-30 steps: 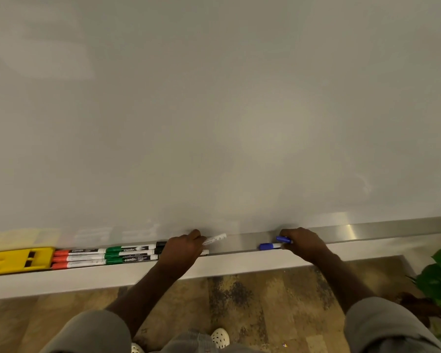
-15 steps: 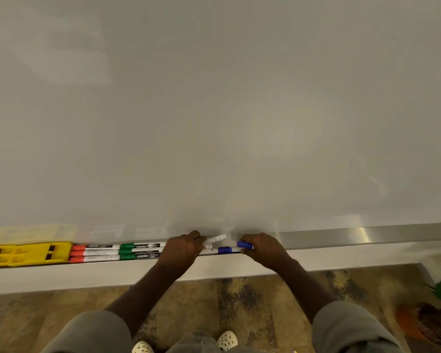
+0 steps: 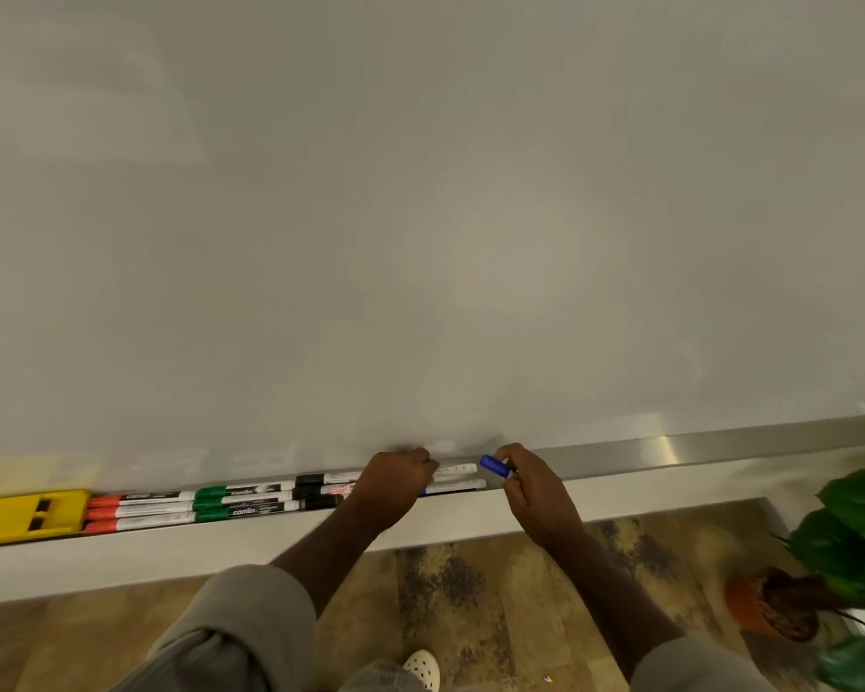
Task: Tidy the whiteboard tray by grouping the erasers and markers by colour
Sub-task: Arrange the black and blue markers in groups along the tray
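Observation:
A metal whiteboard tray (image 3: 720, 449) runs across the view. At its left lies a yellow eraser (image 3: 26, 516), then three red-capped markers (image 3: 138, 510), green-capped markers (image 3: 241, 500) and black-capped markers (image 3: 320, 489) in rows. My left hand (image 3: 395, 484) rests closed over white marker barrels (image 3: 453, 477) in the tray. My right hand (image 3: 533, 491) pinches a blue-capped marker (image 3: 495, 466), its blue end lifted just above the tray beside those barrels; the rest of it is hidden by my fingers.
The blank whiteboard (image 3: 420, 217) fills the upper view. A white ledge (image 3: 171, 551) runs below the tray. A potted plant (image 3: 840, 566) stands on the patterned floor at the right. My shoe (image 3: 423, 669) shows at the bottom.
My right hand carried the blue-capped marker leftward along the tray, from well right of my left hand to right beside it. The left hand stayed put on the markers.

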Motion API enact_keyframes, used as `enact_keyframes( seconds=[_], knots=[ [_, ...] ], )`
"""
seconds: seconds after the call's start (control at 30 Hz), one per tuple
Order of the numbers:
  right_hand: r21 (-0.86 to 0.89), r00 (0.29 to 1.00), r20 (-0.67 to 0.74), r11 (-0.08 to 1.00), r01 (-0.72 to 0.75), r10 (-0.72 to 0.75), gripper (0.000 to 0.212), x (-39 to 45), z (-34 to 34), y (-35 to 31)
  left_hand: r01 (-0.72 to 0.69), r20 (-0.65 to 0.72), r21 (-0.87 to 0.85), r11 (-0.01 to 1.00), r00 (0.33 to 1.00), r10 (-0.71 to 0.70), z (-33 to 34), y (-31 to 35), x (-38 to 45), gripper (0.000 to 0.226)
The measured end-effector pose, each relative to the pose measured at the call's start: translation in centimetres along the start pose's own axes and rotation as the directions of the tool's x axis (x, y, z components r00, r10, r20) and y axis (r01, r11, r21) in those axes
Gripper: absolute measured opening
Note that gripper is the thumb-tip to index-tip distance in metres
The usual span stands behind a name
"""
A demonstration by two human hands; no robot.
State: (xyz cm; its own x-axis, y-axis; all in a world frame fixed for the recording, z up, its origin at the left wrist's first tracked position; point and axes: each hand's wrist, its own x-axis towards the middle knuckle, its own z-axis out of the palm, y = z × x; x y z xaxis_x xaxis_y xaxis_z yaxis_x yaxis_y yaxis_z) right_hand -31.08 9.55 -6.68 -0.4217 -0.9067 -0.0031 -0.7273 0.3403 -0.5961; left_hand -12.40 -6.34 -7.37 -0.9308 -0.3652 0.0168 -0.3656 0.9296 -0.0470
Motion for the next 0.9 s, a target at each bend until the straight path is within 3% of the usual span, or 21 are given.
enact_keyframes(
  seconds=[0.17, 0.33, 0.53, 0.73, 0.9],
  knots=[
    [-0.075, 0.997, -0.041, 0.995, 0.060, -0.063, 0.037, -0.7, 0.3, 0.4, 0.026, -0.047, -0.075, 0.997, 0.998, -0.029, 0.3, 0.0, -0.3, 0.004],
    [-0.184, 0.974, -0.012, 0.958, 0.221, -0.227, 0.035, 0.3, 1.4, -0.6, 0.073, -0.047, -0.069, 0.995, 0.996, -0.077, 0.2, -1.2, -2.1, 0.011],
    [-0.242, 0.930, 0.062, 0.898, 0.367, -0.363, 0.030, 2.3, 4.1, -3.5, 0.242, -0.104, -0.186, 0.952, 0.959, -0.264, -0.3, -3.0, -5.5, 0.011],
    [-0.298, 0.925, 0.090, 0.876, 0.379, -0.370, 0.037, 3.5, 5.8, -5.3, 0.323, -0.150, -0.261, 0.910, 0.917, -0.369, -0.8, -3.6, -9.4, 0.012],
    [-0.287, 0.930, 0.015, 0.890, 0.356, -0.367, 0.030, 2.5, 6.1, -5.5, 0.366, -0.137, -0.290, 0.884, 0.899, -0.417, -1.2, -3.8, -12.3, 0.006]
  ],
)
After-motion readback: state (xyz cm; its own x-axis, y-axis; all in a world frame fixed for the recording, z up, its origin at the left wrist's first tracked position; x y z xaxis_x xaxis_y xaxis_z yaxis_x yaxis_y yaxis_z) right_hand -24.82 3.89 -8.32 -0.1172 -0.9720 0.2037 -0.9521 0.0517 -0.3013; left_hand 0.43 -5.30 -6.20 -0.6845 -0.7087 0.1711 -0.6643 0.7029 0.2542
